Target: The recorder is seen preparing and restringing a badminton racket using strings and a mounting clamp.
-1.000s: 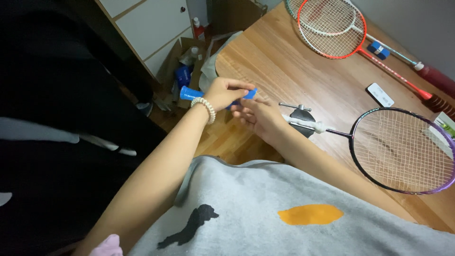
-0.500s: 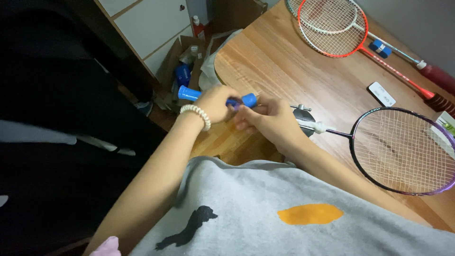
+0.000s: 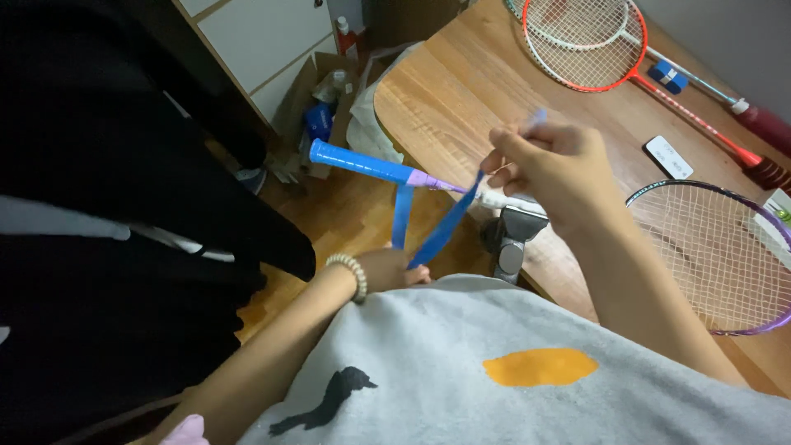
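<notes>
A badminton racket lies across the wooden table (image 3: 461, 91), its purple-rimmed head (image 3: 717, 255) at the right. Its blue handle (image 3: 358, 163) sticks out past the table's edge. A strip of blue grip tape (image 3: 445, 227) hangs off the handle in a loose V. My left hand (image 3: 387, 268), with a bead bracelet on the wrist, is low by my grey shirt and grips the bottom of that V. My right hand (image 3: 552, 165) is raised above the racket's neck, fingers pinched on the tape's other end. Purple shows on the handle where the tape has come off.
A red-rimmed racket (image 3: 585, 49) lies at the table's far end, with a small blue roll (image 3: 667, 76) and a white flat device (image 3: 667, 156) nearby. A grey-black clamp (image 3: 511, 239) sits at the table edge. A cluttered cardboard box (image 3: 321, 107) stands on the floor by white drawers (image 3: 264, 33).
Both hands were together at the handle. My left hand has dropped toward my body, drawing tape off the handle, while my right hand has lifted. The view has come closer.
</notes>
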